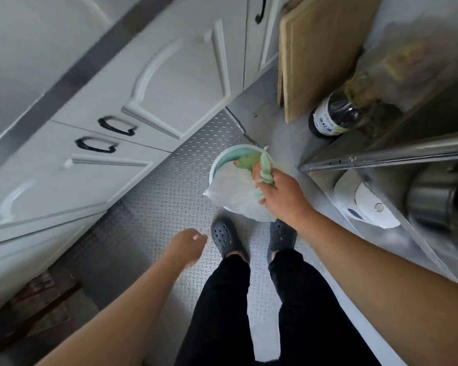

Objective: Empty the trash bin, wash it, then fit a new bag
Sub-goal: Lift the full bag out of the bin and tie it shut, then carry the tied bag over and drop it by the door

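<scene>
A small round trash bin (223, 157) with a white rim and a pale green inside stands on the floor just ahead of my feet. A thin, pale green trash bag (231, 190) bulges out of it, full. My right hand (282, 198) grips the bag's twisted neck (266, 167) above the bin's right side. My left hand (186, 247) hangs lower left of the bin, fingers loosely curled, holding nothing and touching nothing.
White cabinet doors (148, 101) with black handles line the left. A wooden board (320, 54) and a dark bottle (333, 118) lean at the back right. A steel counter (381, 157) with a metal pot (431, 204) runs along the right. The floor (169, 186) is tread plate.
</scene>
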